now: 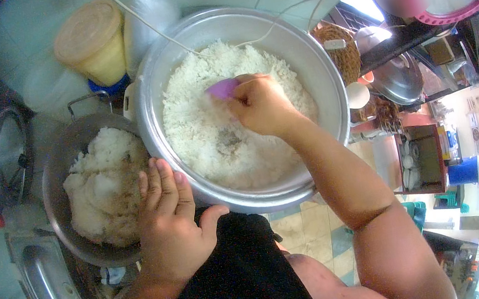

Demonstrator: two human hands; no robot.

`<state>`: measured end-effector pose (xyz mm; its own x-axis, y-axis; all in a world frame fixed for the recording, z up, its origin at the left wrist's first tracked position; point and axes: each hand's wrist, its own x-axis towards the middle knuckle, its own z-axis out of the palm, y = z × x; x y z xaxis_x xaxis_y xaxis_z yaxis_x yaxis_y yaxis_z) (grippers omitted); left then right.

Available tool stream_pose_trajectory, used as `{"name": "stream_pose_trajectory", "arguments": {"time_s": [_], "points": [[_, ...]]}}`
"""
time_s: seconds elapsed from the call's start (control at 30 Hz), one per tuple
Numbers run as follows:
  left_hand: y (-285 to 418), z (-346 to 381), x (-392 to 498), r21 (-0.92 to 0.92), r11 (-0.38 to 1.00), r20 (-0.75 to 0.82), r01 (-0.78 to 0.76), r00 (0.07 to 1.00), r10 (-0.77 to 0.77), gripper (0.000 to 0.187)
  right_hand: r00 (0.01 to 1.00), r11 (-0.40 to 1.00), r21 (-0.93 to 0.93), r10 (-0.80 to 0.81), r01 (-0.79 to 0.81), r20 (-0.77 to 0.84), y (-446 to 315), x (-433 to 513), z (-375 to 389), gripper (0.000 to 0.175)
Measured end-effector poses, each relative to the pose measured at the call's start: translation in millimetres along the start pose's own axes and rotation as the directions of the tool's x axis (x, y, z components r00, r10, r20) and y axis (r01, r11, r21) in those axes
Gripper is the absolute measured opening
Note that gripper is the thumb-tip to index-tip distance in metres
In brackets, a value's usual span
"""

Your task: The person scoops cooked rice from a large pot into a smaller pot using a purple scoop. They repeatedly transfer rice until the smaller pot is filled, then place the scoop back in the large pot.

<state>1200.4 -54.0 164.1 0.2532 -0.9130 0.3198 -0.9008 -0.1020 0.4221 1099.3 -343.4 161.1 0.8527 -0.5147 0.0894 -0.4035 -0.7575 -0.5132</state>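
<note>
A large aluminium pot [316, 52] stands before me, with a wide heap of cooked white rice [194, 109] inside. My right hand [262, 102] is over the middle of the rice, closed around a purple plastic utensil [223, 89]; my fist hides part of it. A small greyish hollow shows in the rice just below that hand. My left hand [171, 209] has its palm down, fingers stretched and thumb spread, beside the pot's near left rim. It holds nothing; whether it touches the rim I cannot tell. Left of it is a wide metal pan [59, 219] holding a clumped mound of rice [103, 192].
A lidded yellowish bucket [91, 46] stands behind the pan. A round lid [8, 159] leans at the far left, above a steel sink [57, 287]. A thin cord [145, 24] hangs across the pot's far side. At right, a shelf [387, 49] carries metal lids and a woven basket [338, 53].
</note>
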Motion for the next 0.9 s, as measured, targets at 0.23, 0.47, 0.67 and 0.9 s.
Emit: {"name": "stream_pose_trajectory", "arguments": {"time_s": [0.23,0.47,0.67,0.9], "points": [[-0.7,5.0,-0.5,0.02,1.0,-0.03,-0.013,0.999,0.014,0.09,0.96,0.989,0.011,-0.143,0.145,0.242,-37.0,-19.8,26.6,0.027],[-0.3,3.3,2.3,0.027,1.0,-0.024,-0.011,1.0,0.012,0.087,0.891,0.991,0.104,0.023,-0.079,0.454,-50.7,-25.8,13.8,0.025],[-9.3,-3.8,6.3,-0.035,0.999,-0.044,-0.012,0.999,0.01,0.078,0.936,0.904,0.26,0.295,-0.339,0.194,-21.8,11.2,-2.0,0.028],[-8.7,2.3,6.2,-0.034,0.999,-0.082,-0.024,0.996,0.021,0.073,0.981,0.988,-0.056,0.147,-0.141,0.125,-36.2,22.3,28.1,0.039]]}}
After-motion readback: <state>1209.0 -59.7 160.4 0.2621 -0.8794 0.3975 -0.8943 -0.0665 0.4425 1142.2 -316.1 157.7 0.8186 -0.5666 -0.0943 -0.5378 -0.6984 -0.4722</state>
